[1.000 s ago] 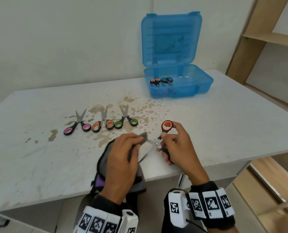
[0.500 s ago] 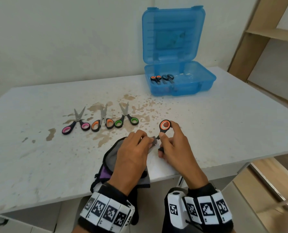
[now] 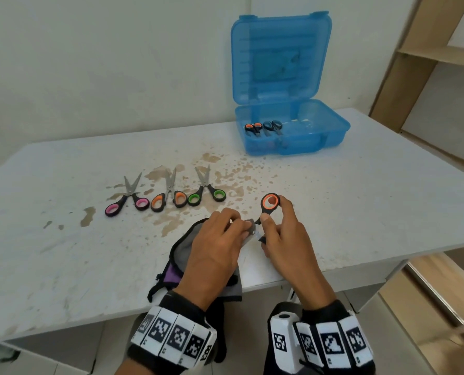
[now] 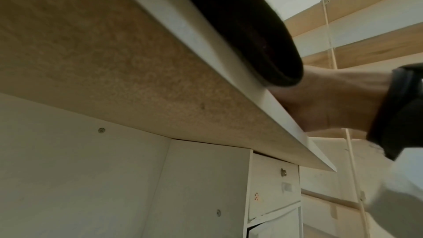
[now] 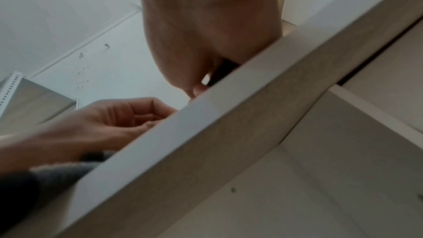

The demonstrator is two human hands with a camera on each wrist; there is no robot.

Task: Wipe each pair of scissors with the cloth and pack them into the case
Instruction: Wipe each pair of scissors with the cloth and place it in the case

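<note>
My right hand [image 3: 276, 231] grips a pair of orange-handled scissors [image 3: 270, 202] near the table's front edge, one ring standing up above my thumb. My left hand [image 3: 220, 244] pinches the grey cloth [image 3: 183, 247] around the blades, which are almost wholly hidden. Three more pairs lie in a row further back: pink [image 3: 128, 201], orange [image 3: 168, 198] and green [image 3: 206, 192]. The open blue case [image 3: 333, 131] stands at the back right with two pairs inside. In the right wrist view both hands, the left [image 5: 119, 115] and the right [image 5: 206, 42], show above the table edge.
The white table [image 3: 360, 198] has brown stains around the row of scissors. The cloth hangs over the front edge. A wooden shelf unit [image 3: 428, 50] stands at the right. Below the tabletop the wrist views show a white cabinet with drawers [image 4: 272, 187].
My left hand has slid the cloth along the blades toward the pivot, covering them. The right hand keeps its hold and has tilted the scissors slightly.
</note>
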